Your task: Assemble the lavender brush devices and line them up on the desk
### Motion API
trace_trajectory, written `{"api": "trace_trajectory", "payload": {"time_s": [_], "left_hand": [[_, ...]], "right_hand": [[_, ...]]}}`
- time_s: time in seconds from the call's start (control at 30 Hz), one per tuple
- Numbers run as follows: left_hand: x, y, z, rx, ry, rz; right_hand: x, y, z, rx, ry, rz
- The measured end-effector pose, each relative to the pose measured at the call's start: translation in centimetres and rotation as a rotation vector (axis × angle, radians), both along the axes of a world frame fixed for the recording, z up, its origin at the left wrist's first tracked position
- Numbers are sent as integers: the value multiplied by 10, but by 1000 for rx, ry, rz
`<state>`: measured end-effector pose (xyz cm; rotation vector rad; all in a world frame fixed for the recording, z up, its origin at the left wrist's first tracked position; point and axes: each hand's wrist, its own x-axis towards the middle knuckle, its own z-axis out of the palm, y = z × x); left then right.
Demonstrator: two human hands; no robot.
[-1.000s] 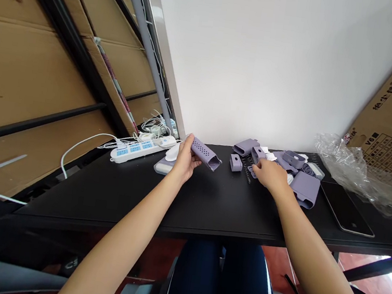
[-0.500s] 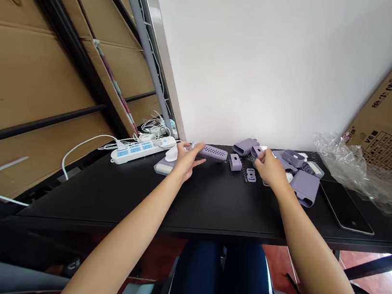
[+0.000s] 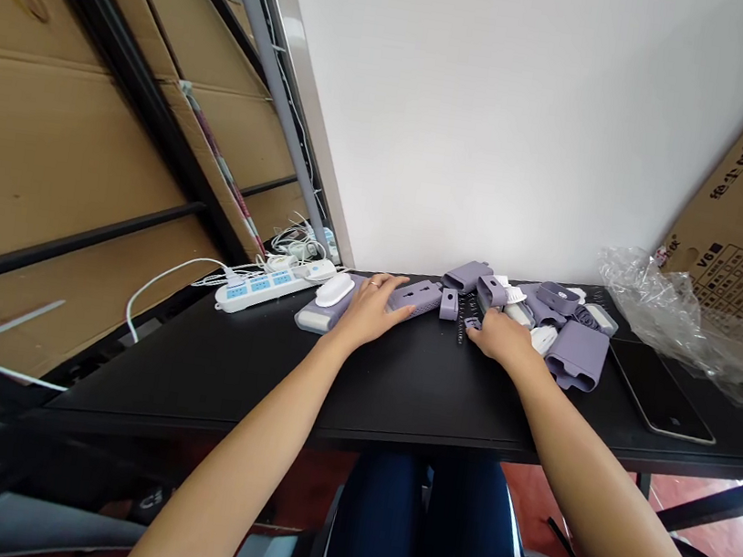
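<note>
The person's left hand is down at the black, flat-topped desk, thumb and fingers spread apart around the near end of a purple, perforated, elongated plastic casing. That casing lies left of a small, purple, boxy plastic cap; from here I can't tell whether the hand bears on it. The right hand is lowered with its fingertips at a small, flat, purple plastic piece; whether they grip it or only touch it, I can't make out.

Between the 2 hands, near the cap, lies a dark, thin metal coil spring. To the left, a white, rounded plastic object rests on a purple, pale-ended, box-shaped unit. Beyond the right hand sits a wide, purple, hollow plastic shell, near a black, flat, glossy-screened device.
</note>
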<state>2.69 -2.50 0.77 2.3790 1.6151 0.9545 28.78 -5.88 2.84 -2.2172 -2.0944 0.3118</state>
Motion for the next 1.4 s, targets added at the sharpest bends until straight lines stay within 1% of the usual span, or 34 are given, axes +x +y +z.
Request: {"api": "trace_trajectory", "payload": {"time_s": [0.07,0.17,0.23,0.3,0.33,0.4,0.43,0.5,0.57,0.67,0.73,0.8,0.87,0.93,1.0,1.07,1.13,1.2,1.33,1.4], "left_hand": [[7,-7,3,76,59,-66],[16,-15,4,130,111,-137],[20,-17,3,153,149,-171],[25,-19,1,193,211,-208],[28,-20,0,222,242,-233],[34,-22,-4,290,284,-296],[37,-22,-5,327,297,-328],[42,-23,-8,409,302,-357],[44,-23,-9,491,279,-347],[44,-24,-8,557,203,-328],[43,-23,-6,522,96,-311],[43,-21,-5,419,-89,-259],[42,-16,-5,258,-334,-183],[40,-10,-6,51,-581,-146],[36,-3,-7,-143,-778,-170],[33,1,-7,-232,-904,-185],[30,2,-5,-254,-969,-179],[29,1,-2,-263,-992,-174],[29,-2,1,-295,-976,-188],[30,-3,0,-319,-958,-197]], "right_hand": [[-1,0,0,-36,22,-14],[1,1,0,-45,67,2],[3,3,0,1,110,14],[4,5,-1,85,195,20],[4,6,-2,134,276,37],[0,7,-3,186,530,98],[-2,7,-4,176,679,135],[-7,6,-5,105,933,182],[-11,5,-6,26,1073,187],[-13,2,-6,-47,1165,225],[-12,1,-5,-62,1199,288],[-12,0,-3,-50,1238,319],[-12,-2,-1,-27,1283,268],[-12,-3,2,-6,1318,199],[-13,-4,4,22,1324,181],[-12,-2,3,55,1286,219],[-12,1,-1,93,1209,251],[-12,4,-5,121,1112,267],[-13,4,-10,210,918,281],[-14,-1,-9,272,823,326]]}}
